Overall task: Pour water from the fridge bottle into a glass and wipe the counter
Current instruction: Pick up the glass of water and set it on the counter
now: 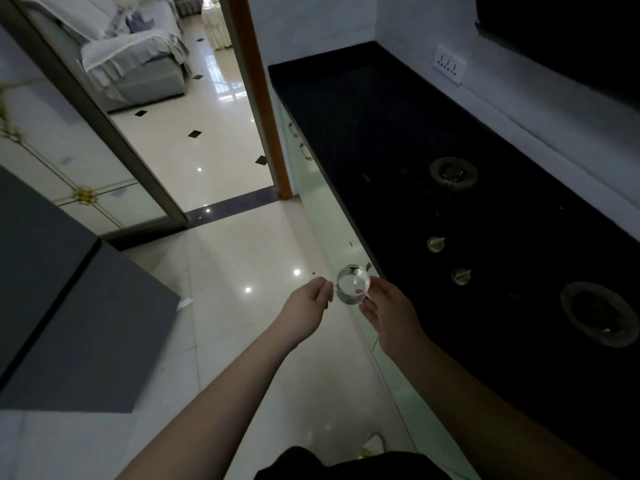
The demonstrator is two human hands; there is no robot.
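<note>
Nearest, both hands meet around a small clear glass point(352, 288) held over the pale tiled floor point(242, 258), just off the tabletop's front edge. The left hand point(306, 311) pinches the glass at its 9 o'clock side, fingers curled; the right hand point(389, 313) cups it from 4 o'clock with looser fingers touching its wall. At 3 o'clock the dark tabletop point(363, 109) carries a built-in stove with two knobs point(435, 243) and two burners point(453, 173). At 9 o'clock stands a grey cabinet point(69, 306). Toward 1 o'clock a wall socket point(449, 63); at 11 o'clock, through the doorway, a covered sofa point(138, 60). No writing is legible.
</note>
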